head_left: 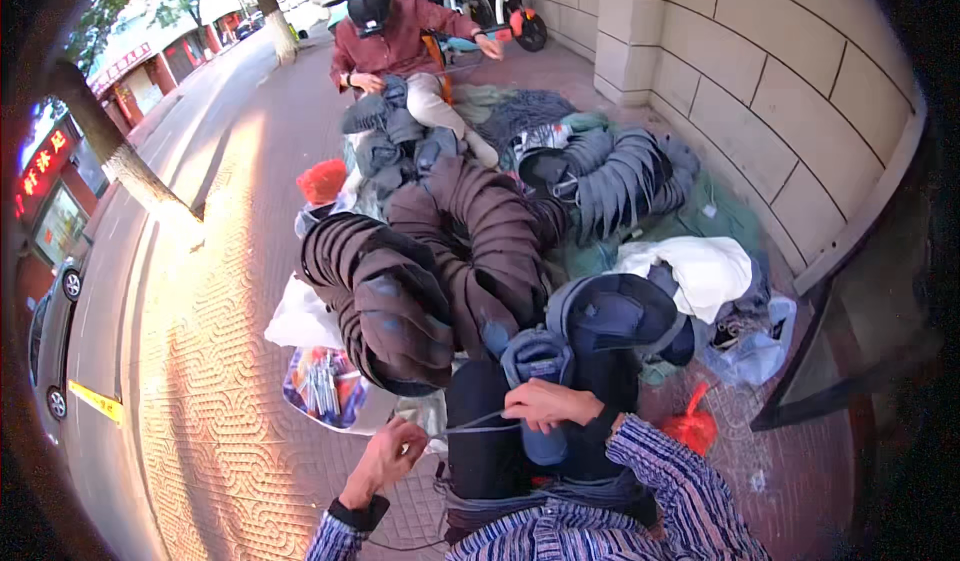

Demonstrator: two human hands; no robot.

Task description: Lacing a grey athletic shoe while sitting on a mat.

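Observation:
A thin grey cord (472,426) is drawn taut between my hands above my lap. My left hand (385,454) pinches its left end, fingers closed. My right hand (550,404) is closed at the other end, over a blue-grey fabric piece shaped like a shoe upper (540,353) that lies between my thighs. Its lower part shows beneath the right hand; whether those fingers also grip the fabric is hidden. More grey cords (500,506) lie across my lap. Just beyond my knees sits a curved stack of dark blue pieces (615,311).
Coiled stacks of nested brown pieces (385,306) and grey pieces (620,176) fill the ground ahead. A bag of colourful packets (325,386) stands left, a red plastic bag (690,426) right. Another person (400,36) sits beyond the piles. A tiled wall (770,91) runs along the right.

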